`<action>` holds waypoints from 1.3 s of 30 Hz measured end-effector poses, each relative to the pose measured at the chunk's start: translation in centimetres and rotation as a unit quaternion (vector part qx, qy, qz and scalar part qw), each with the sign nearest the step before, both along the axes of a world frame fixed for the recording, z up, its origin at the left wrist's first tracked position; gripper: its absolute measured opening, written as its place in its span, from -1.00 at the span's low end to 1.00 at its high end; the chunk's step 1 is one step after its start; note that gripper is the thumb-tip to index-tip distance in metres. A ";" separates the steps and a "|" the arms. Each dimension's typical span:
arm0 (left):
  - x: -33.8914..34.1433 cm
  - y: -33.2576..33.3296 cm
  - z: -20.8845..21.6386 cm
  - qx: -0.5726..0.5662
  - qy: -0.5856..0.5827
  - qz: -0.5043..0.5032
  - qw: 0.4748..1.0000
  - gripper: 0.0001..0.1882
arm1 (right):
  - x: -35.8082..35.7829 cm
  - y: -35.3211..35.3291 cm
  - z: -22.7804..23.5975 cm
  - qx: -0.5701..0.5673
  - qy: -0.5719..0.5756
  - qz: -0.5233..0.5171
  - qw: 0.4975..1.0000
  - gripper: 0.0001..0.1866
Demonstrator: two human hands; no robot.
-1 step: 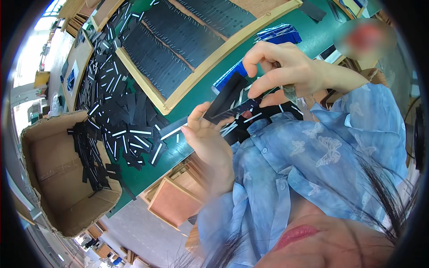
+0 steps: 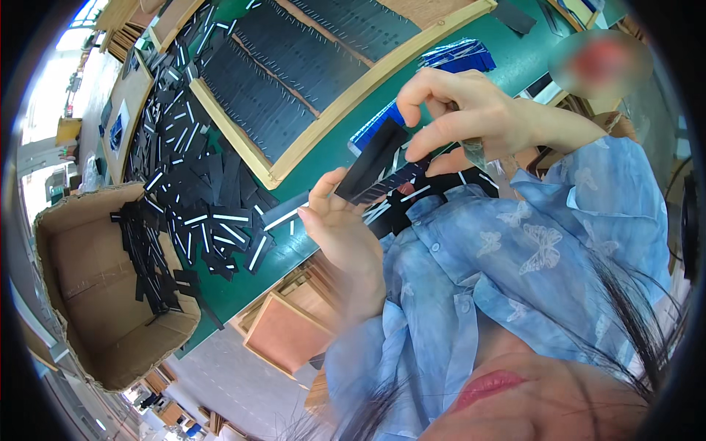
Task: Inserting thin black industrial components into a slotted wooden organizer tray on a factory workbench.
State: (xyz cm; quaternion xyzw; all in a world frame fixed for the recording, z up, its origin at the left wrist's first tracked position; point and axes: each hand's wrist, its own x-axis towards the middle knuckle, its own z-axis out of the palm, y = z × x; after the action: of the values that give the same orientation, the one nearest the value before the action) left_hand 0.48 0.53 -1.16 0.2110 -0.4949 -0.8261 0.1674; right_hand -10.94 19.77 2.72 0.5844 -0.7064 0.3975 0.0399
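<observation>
A flat black strip [image 2: 373,165] is raised above the near edge of the table, tilted, with small pale slivers along its lower side. My left hand [image 2: 346,228] grips its lower left end between thumb and fingers. At the other end, my right hand [image 2: 471,110] has its fingers curled in a pinch against the strip's edge; what lies between the fingertips is too small to make out. A small clear, shiny piece [image 2: 474,152] shows by my right palm. Behind the strip are more black pieces with white bars [image 2: 419,195], partly hidden by my hands.
A wooden frame [image 2: 382,77] with rows of black strips lies on the green table [image 2: 294,246]. Loose black pieces [image 2: 213,173] with white bars heap to its left, beside an open cardboard box [image 2: 81,294] holding more. Blue bundles [image 2: 460,57] lie beyond my right hand.
</observation>
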 end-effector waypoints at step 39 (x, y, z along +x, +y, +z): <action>0.6 0.3 0.8 -0.024 -0.028 -0.097 0.995 -0.72 | 0.1 0.1 -0.5 -0.017 -0.136 -0.043 0.990 -0.70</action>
State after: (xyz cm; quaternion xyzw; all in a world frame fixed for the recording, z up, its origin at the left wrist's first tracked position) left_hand 1.06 0.82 -0.33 0.1804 -0.5376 -0.8200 0.0776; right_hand -10.81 19.83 2.21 0.4932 -0.7227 0.4834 -0.0291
